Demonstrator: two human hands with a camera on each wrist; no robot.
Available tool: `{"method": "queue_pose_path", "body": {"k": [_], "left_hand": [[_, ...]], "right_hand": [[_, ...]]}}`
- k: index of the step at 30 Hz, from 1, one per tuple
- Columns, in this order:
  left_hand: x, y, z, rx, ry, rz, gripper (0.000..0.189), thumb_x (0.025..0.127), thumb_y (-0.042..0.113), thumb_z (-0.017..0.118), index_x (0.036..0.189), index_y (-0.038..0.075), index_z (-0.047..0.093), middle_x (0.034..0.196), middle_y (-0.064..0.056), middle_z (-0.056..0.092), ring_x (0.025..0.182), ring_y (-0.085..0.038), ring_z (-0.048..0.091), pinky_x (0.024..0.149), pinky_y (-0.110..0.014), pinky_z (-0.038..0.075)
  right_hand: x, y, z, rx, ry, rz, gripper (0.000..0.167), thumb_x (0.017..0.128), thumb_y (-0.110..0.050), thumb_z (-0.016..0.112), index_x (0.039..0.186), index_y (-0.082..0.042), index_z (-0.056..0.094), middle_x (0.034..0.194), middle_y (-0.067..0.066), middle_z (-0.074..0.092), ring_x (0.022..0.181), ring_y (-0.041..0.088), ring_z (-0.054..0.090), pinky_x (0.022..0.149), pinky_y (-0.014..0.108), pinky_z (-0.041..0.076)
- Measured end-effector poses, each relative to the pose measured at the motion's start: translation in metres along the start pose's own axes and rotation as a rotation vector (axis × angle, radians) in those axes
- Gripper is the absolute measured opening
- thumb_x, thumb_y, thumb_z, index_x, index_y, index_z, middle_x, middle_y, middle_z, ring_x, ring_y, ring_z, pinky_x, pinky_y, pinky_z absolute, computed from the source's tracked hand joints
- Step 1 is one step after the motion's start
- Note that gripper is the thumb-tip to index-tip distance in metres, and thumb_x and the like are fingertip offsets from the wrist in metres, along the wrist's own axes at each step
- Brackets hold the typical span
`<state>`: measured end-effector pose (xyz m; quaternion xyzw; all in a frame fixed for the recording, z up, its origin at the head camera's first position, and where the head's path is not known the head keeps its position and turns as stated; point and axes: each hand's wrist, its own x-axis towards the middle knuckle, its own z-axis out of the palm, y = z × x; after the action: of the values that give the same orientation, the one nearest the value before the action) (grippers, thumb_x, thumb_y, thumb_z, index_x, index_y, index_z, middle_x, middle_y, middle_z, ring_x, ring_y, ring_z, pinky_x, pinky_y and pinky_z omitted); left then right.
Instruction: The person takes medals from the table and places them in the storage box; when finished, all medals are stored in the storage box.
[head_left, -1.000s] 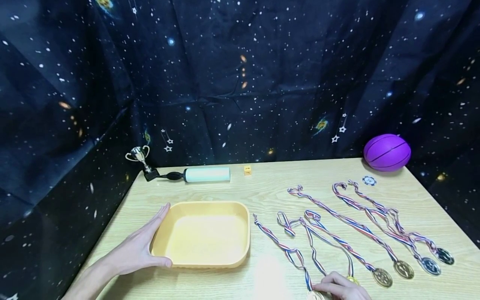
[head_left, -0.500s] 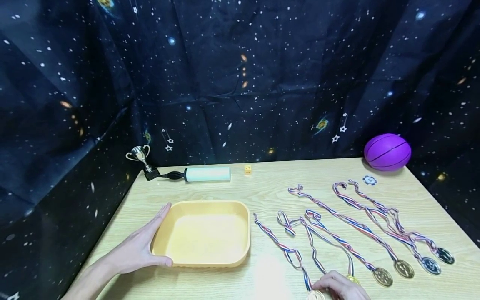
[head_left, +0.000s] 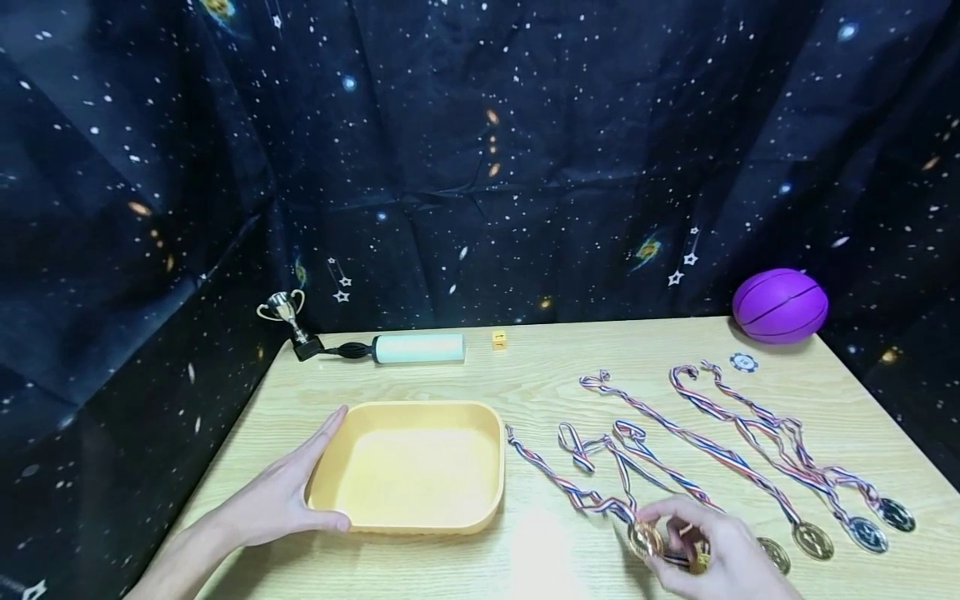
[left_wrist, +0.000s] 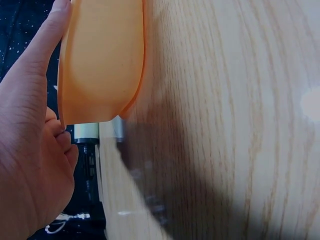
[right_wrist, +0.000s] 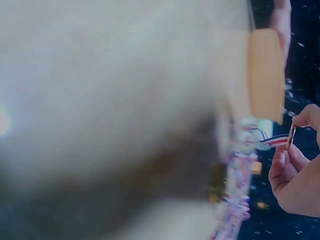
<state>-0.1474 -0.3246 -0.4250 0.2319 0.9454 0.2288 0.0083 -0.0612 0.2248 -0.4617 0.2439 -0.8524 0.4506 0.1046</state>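
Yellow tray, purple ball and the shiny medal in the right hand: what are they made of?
The tray looks like plastic: smooth, satiny, with rounded corners, in one colour. The ball could be rubber or soft plastic; its surface is smooth with dark lines. The medal in the right hand looks like metal, since it's gold-coloured and glints, but could be coated plastic.

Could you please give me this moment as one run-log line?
left hand: grips yellow tray at left end | right hand: pinches golden medal | striped ribbon: extends toward tray | medal: outside tray
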Motion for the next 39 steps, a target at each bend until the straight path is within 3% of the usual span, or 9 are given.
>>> {"method": "queue_pose_path", "body": {"k": [3,5,7,12,20,27,35,39], "left_hand": [[0.000,0.000,0.000,0.008,0.000,-0.001,0.141,0.070,0.067,0.091,0.173,0.026,0.004,0.175,-0.015,0.022,0.151,-0.040,0.038,0.119,-0.029,0.028],[0.000,0.000,0.000,0.004,0.002,-0.001,0.141,0.070,0.067,0.091,0.173,0.027,0.003,0.175,-0.015,0.022,0.151,-0.040,0.037,0.118,-0.024,0.025],[0.000,0.000,0.000,-0.001,0.005,0.002,0.141,0.070,0.067,0.091,0.173,0.026,0.004,0.175,-0.016,0.022,0.151,-0.041,0.037,0.115,-0.014,0.019],[0.001,0.001,0.000,0.002,0.018,0.029,0.142,0.069,0.067,0.092,0.173,0.022,0.006,0.175,-0.016,0.021,0.152,-0.044,0.035,0.110,-0.003,0.010],[0.002,0.002,-0.001,0.015,0.022,0.037,0.142,0.069,0.069,0.091,0.173,0.016,0.010,0.174,-0.017,0.023,0.153,-0.044,0.034,0.111,-0.003,0.008],[0.002,-0.003,-0.003,0.016,0.032,0.054,0.143,0.068,0.066,0.093,0.173,0.019,0.008,0.173,-0.020,0.024,0.153,-0.046,0.033,0.112,-0.003,0.007],[0.002,-0.003,-0.002,0.023,0.037,0.057,0.143,0.068,0.066,0.093,0.173,0.017,0.009,0.173,-0.019,0.026,0.152,-0.046,0.035,0.112,-0.002,0.008],[0.004,-0.002,-0.001,0.026,0.035,0.058,0.142,0.068,0.066,0.093,0.173,0.016,0.010,0.172,-0.019,0.026,0.152,-0.045,0.035,0.112,-0.002,0.008]], "right_hand": [[0.018,-0.015,-0.015,-0.002,0.012,0.101,0.047,0.078,-0.002,0.089,0.117,-0.025,0.073,0.081,-0.011,0.059,0.070,0.007,0.057,0.056,0.023,0.046],[0.032,-0.025,-0.025,0.015,0.001,0.186,0.043,0.082,-0.004,0.087,0.117,-0.024,0.074,0.083,-0.009,0.059,0.073,0.009,0.057,0.057,0.024,0.046],[0.047,-0.032,-0.035,0.022,0.009,0.209,0.041,0.083,-0.003,0.085,0.119,-0.019,0.075,0.085,-0.007,0.061,0.074,0.010,0.058,0.058,0.025,0.047],[0.084,-0.046,-0.055,0.040,0.020,0.173,0.038,0.087,-0.002,0.081,0.123,-0.011,0.074,0.089,-0.002,0.064,0.073,0.011,0.060,0.060,0.024,0.049],[0.136,-0.072,-0.073,0.063,-0.046,0.210,0.035,0.094,-0.012,0.077,0.129,-0.010,0.073,0.094,0.005,0.069,0.080,0.018,0.065,0.064,0.026,0.052],[0.181,-0.103,-0.069,0.046,-0.055,0.115,0.030,0.092,-0.009,0.076,0.121,-0.014,0.076,0.103,0.004,0.072,0.084,0.022,0.064,0.067,0.025,0.052],[0.228,-0.141,-0.056,0.128,-0.067,0.064,0.023,0.093,-0.016,0.079,0.116,-0.016,0.079,0.090,0.006,0.070,0.081,0.023,0.061,0.069,0.029,0.048],[0.246,-0.161,-0.049,0.172,-0.060,0.041,0.024,0.092,-0.019,0.080,0.116,-0.017,0.079,0.094,0.004,0.074,0.085,0.023,0.062,0.076,0.035,0.048]]}}
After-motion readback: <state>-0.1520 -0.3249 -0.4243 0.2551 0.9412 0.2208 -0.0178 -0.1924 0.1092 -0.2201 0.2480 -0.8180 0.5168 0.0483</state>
